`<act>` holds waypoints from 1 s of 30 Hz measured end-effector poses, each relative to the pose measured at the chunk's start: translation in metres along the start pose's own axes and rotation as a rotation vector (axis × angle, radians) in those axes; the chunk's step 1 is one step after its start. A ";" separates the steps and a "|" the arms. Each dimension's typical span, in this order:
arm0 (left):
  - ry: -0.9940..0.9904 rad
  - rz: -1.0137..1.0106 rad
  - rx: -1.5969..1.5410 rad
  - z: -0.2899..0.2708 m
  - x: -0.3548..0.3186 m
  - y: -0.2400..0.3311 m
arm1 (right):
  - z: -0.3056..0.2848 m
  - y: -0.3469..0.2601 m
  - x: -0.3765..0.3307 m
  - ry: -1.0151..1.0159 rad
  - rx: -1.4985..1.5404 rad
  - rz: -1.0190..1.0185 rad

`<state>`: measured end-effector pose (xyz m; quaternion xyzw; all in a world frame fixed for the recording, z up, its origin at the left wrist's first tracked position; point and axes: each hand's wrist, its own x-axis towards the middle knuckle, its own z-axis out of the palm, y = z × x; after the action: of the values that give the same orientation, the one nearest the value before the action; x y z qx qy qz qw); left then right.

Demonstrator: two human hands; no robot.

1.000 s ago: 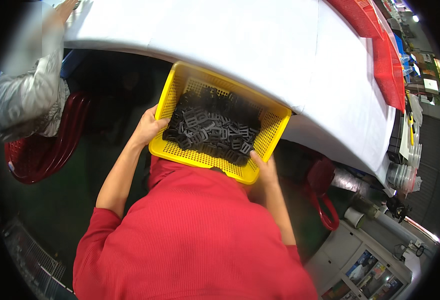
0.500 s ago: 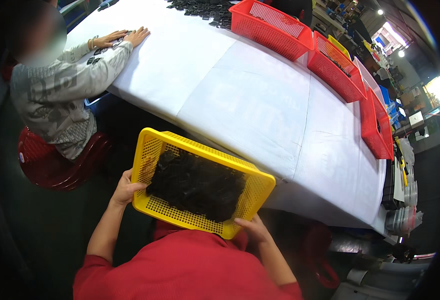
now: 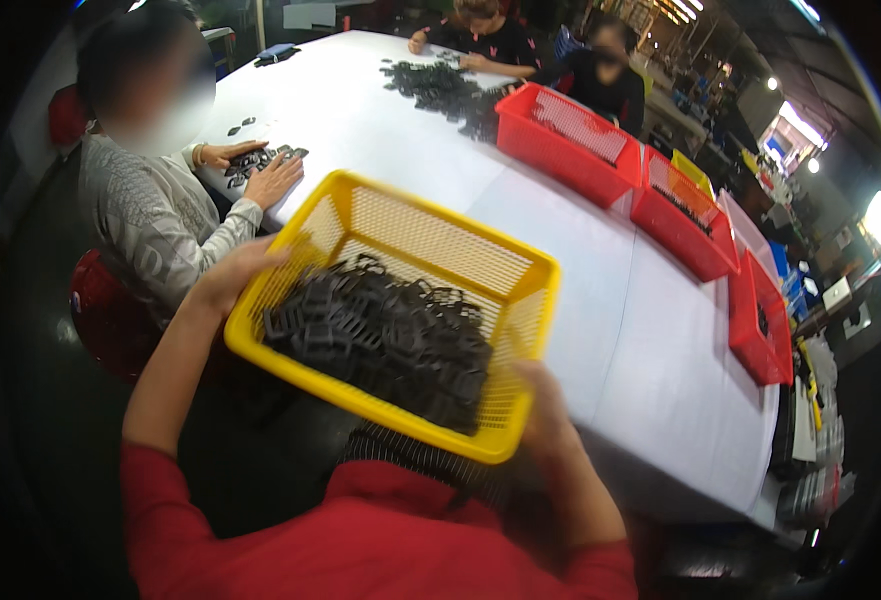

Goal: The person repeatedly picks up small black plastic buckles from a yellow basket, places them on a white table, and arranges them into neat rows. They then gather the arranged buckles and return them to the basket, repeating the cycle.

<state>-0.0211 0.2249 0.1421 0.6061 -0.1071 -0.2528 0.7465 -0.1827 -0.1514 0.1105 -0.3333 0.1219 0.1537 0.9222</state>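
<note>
Between my two hands I carry a yellow plastic basket (image 3: 390, 412) with meshed walls, tilted toward me. A heap of small black plastic buckles (image 3: 380, 335) fills much of its bottom. My left hand (image 3: 237, 272) grips the basket's left end, thumb over the rim. At the right end my right hand (image 3: 545, 405) grips the wall, smeared by motion. The basket's far side hangs over the near edge of a white-covered table (image 3: 560, 245).
Three red baskets (image 3: 570, 140) line the table's far right side. A seated person (image 3: 150, 210) on the left has both hands on black pieces (image 3: 260, 162). Two more people (image 3: 475, 35) sit at the far side by a pile of black pieces (image 3: 440, 88).
The yellow basket has risen and come over the table's near edge, still in both hands. The view has tipped up, bringing people at the far side into sight.
</note>
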 end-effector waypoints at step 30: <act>0.366 0.403 1.254 0.124 0.307 -0.117 | 0.002 -0.478 0.249 1.560 -1.109 -1.042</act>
<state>0.1527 -0.0530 0.0146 0.9252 -0.2164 0.1075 0.2927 0.2215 -0.4489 0.3061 -0.7195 0.4309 -0.4763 0.2642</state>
